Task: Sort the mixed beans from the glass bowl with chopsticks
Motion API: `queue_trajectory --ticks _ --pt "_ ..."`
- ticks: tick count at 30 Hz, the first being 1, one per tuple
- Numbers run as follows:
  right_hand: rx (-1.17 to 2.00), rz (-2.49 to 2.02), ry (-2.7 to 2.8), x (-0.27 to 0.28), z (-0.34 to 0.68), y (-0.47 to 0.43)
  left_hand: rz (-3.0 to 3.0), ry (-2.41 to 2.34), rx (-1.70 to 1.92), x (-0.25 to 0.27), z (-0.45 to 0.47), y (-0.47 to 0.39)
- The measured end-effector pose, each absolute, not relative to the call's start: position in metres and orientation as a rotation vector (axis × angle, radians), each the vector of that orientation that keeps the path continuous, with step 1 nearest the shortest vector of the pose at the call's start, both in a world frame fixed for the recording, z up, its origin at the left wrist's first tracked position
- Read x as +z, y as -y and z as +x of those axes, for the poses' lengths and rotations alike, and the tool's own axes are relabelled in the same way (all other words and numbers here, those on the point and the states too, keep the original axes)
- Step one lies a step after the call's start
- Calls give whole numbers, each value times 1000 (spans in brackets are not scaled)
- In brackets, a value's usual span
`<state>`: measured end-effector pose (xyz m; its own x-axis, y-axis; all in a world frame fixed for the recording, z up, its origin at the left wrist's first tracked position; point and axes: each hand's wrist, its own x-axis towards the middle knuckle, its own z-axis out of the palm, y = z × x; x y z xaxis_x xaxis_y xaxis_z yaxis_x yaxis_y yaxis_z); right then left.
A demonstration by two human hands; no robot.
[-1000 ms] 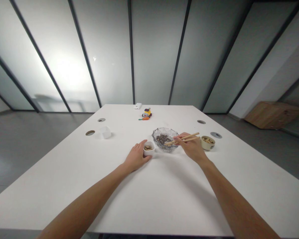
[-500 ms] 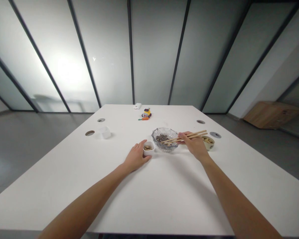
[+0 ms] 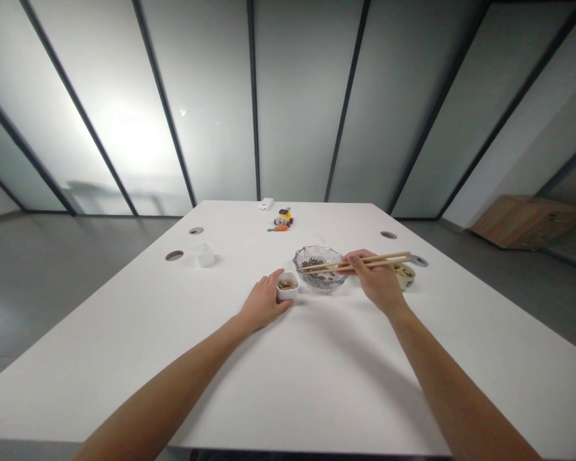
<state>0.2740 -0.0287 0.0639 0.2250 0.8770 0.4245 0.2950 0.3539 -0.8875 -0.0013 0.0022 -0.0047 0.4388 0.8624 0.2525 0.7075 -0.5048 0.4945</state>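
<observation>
My left hand (image 3: 265,301) curls round the left side of a small white dish (image 3: 287,294), which has some flat brownish pieces in it and stands on the table. Just right of the dish is a clear faceted glass bowl (image 3: 333,282) with small dark seeds or beans (image 3: 313,262) and a few paler bits inside. In my right hand (image 3: 372,278) is a pair of wooden chopsticks (image 3: 384,259), held over the bowl's right rim. Their tips reach across the bowl to its left side; whether they pinch anything is too small to tell.
Partly behind my right hand stands a round container (image 3: 405,276) of pale yellowish pieces. A clear plastic box (image 3: 204,255) sits at left on the white table (image 3: 288,384). Farther back are a yellow toy vehicle (image 3: 284,216), a toy carrot (image 3: 281,228) and a white object (image 3: 265,204).
The chopstick tips have shifted left across the bowl towards the dish, and the chopsticks lie flatter. My left hand stays at the dish.
</observation>
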Motion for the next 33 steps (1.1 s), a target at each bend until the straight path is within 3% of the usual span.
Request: queue_trajectory --ticks 4,12,33 --pt "233 -1375 1415 78 297 26 2378 -1331 702 -4 -2 -2" --pt "270 -1436 1745 68 300 10 2381 -1330 697 -4 -1 -2" --pt "113 -1408 1622 53 300 15 2376 -1320 726 -8 -2 -5"
